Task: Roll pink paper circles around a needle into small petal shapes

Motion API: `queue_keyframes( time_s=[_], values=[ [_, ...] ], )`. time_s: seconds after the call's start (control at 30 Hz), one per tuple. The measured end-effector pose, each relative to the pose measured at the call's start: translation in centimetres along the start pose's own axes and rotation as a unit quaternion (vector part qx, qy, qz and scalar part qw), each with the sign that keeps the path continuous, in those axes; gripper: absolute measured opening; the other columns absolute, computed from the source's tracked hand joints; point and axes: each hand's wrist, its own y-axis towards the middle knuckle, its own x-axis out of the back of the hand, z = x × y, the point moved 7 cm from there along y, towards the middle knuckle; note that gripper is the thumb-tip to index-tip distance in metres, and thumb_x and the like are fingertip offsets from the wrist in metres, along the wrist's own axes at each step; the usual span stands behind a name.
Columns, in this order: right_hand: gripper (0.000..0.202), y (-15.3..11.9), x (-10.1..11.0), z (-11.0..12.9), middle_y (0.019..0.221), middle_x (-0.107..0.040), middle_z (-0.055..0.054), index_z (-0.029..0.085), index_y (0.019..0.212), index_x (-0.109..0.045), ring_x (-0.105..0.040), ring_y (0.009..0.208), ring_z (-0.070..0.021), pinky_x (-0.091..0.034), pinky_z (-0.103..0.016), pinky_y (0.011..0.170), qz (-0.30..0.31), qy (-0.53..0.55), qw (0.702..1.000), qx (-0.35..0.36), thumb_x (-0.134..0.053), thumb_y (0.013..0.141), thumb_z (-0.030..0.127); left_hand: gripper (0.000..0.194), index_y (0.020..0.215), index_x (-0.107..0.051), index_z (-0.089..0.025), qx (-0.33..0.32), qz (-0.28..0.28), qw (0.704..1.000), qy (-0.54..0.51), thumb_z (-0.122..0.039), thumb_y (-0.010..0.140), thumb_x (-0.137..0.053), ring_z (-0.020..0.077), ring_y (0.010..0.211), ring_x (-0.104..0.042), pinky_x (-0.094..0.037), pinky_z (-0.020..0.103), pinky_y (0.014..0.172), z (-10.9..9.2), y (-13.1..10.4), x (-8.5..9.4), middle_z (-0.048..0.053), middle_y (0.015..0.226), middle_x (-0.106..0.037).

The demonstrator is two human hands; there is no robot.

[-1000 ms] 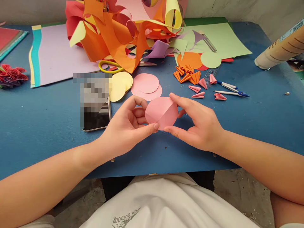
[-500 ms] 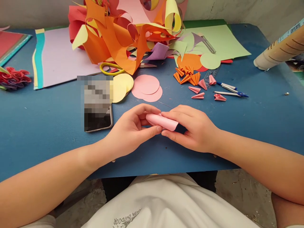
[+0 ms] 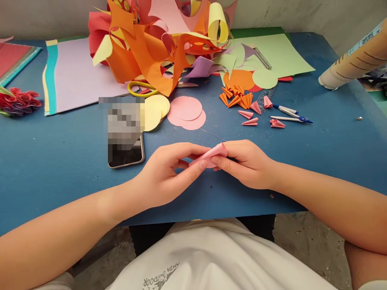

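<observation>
Between both hands is a rolled piece of pink paper [image 3: 215, 152], curled into a narrow cone shape above the table's front part. My left hand [image 3: 169, 171] pinches its left end between thumb and fingers. At the other end, my right hand [image 3: 249, 163] grips it, thumb in front and fingers behind. Beyond the hands lie pink paper circles [image 3: 186, 108], overlapping, with yellow paper circles [image 3: 152, 112] beside them. A thin needle-like rod [image 3: 211, 134] points toward the right hand. Small pink paper cones [image 3: 250, 121] and a cluster of orange cones [image 3: 237, 96] rest farther right.
A phone [image 3: 127, 155], partly blurred out, lies left of the hands. Behind are paper scraps [image 3: 145, 48], yellow-handled scissors [image 3: 142, 88], a lilac sheet [image 3: 87, 72] and a pale green sheet [image 3: 287, 52]. Compasses [image 3: 290, 117] lie right. A bottle [image 3: 353, 60] stands at the back right.
The pink paper has turned, its right end now tilted up, and it looks more tightly rolled. My right fingers have shifted from over it to gripping its right end.
</observation>
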Motion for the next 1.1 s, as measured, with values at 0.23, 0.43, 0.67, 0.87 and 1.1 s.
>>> queue_keyframes(
  time_s=[0.23, 0.43, 0.67, 0.87, 1.1],
  values=[
    [0.022, -0.6, 1.1, -1.5, 0.093, -0.074, -0.003, 0.018, 0.108, -0.069, -0.070, 0.078, -0.0147, -0.061, -0.027, 0.072, -0.146, 0.092, 0.981, -0.084, -0.079, 0.092, 0.028, 0.025, 0.111, -0.081, -0.022, 0.089, -0.020, 0.990, -0.111, -0.040, 0.095, -0.075, 0.0192, 0.085, -0.077, -0.066, 0.028, 0.077, 1.6, 0.2, -0.1, 0.004, 0.101, -0.084],
    [0.032, -0.7, 0.8, -1.6, 0.089, -0.077, -0.002, 0.016, 0.123, -0.066, -0.076, 0.079, -0.0150, -0.065, -0.027, 0.075, -0.149, 0.149, 0.972, -0.102, -0.077, 0.094, 0.021, 0.025, 0.114, -0.076, -0.022, 0.059, -0.055, 0.994, -0.075, -0.036, 0.094, -0.077, 0.0161, 0.083, -0.075, -0.064, 0.023, 0.073, 1.8, 0.1, 0.1, 0.004, 0.095, -0.080],
    [0.031, -0.7, 1.0, -1.2, 0.092, -0.082, -0.006, 0.016, 0.126, -0.066, -0.081, 0.081, -0.0173, -0.068, -0.029, 0.078, -0.146, 0.127, 0.977, -0.094, -0.073, 0.096, 0.021, 0.028, 0.117, -0.072, -0.022, 0.051, -0.033, 0.993, -0.099, -0.033, 0.092, -0.080, 0.0181, 0.088, -0.077, -0.066, 0.028, 0.076, 1.8, 0.1, -0.1, 0.005, 0.098, -0.080],
    [0.029, -0.5, 0.8, -1.7, 0.097, -0.082, -0.008, 0.017, 0.114, -0.072, -0.081, 0.083, -0.0202, -0.070, -0.033, 0.077, -0.153, 0.128, 0.973, -0.118, -0.080, 0.091, 0.032, 0.028, 0.110, -0.072, -0.019, 0.060, -0.040, 0.995, -0.072, -0.041, 0.093, -0.078, 0.0167, 0.076, -0.074, -0.065, 0.028, 0.068, 1.7, 0.2, -0.1, 0.005, 0.091, -0.079],
    [0.022, -0.4, 0.7, -1.8, 0.093, -0.082, -0.007, 0.016, 0.104, -0.076, -0.080, 0.083, -0.0192, -0.069, -0.030, 0.077, -0.154, 0.162, 0.967, -0.122, -0.082, 0.089, 0.031, 0.024, 0.108, -0.075, -0.020, 0.032, -0.023, 0.999, 0.016, -0.039, 0.093, -0.078, 0.0128, 0.069, -0.067, -0.059, 0.023, 0.063, 1.5, 0.2, -0.1, 0.003, 0.087, -0.078]
  ],
)
